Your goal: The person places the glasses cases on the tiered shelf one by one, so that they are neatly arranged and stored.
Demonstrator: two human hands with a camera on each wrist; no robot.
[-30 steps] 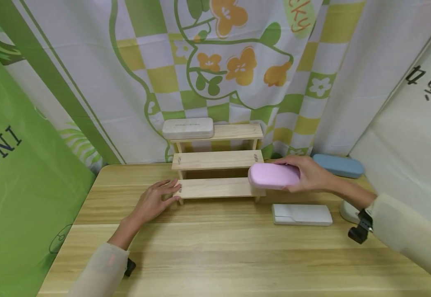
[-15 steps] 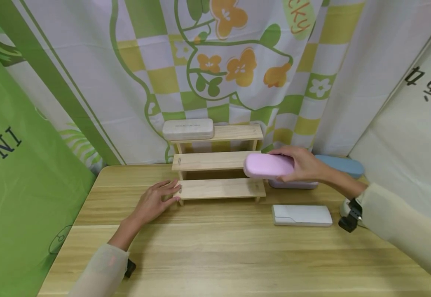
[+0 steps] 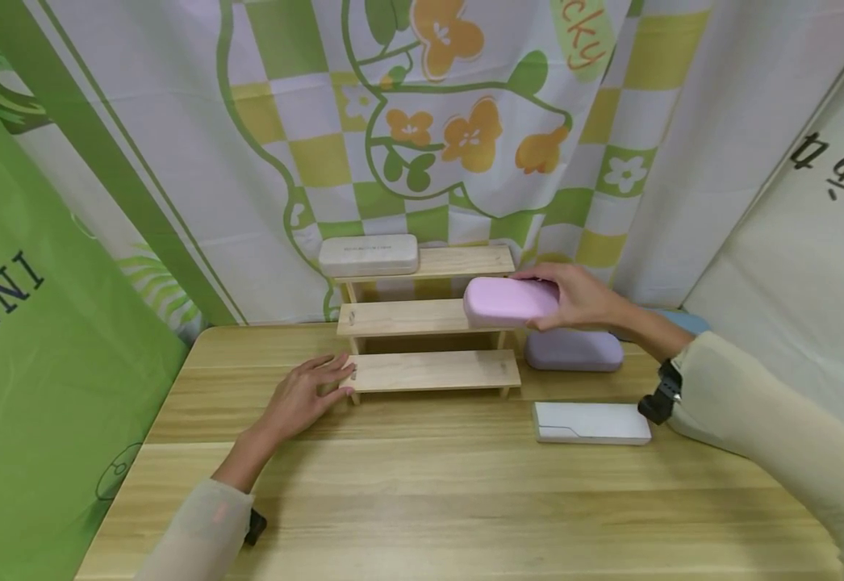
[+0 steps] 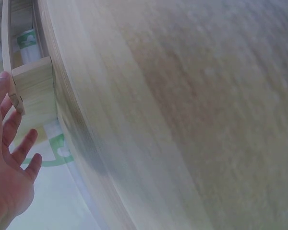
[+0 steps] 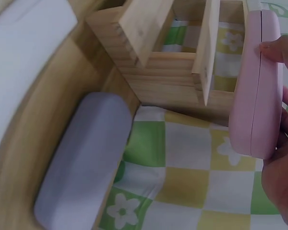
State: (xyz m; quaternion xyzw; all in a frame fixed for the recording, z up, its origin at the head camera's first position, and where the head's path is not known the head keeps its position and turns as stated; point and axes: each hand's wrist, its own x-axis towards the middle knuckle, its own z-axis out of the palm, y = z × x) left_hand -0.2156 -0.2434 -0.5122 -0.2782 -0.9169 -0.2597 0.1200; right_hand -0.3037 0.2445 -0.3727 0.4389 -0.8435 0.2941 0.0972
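My right hand grips a pink glasses case by its right end. The case is in the air in front of the right part of a three-step wooden display shelf; in the right wrist view the pink case appears closed, thumb at its seam. My left hand touches the left end of the lowest step, fingers loosely spread, as the left wrist view shows of the left hand too. On the top step's left half lies a whitish glasses case.
Right of the shelf, a lavender glasses case lies on the wooden table. A white flap case is nearer the front. A blue case is partly hidden behind my right arm. A patterned curtain hangs behind the shelf.
My right hand has lifted the pink case up and to the left, from beside the lowest step to the height of the middle one, uncovering the lavender case. My left hand has stayed put.
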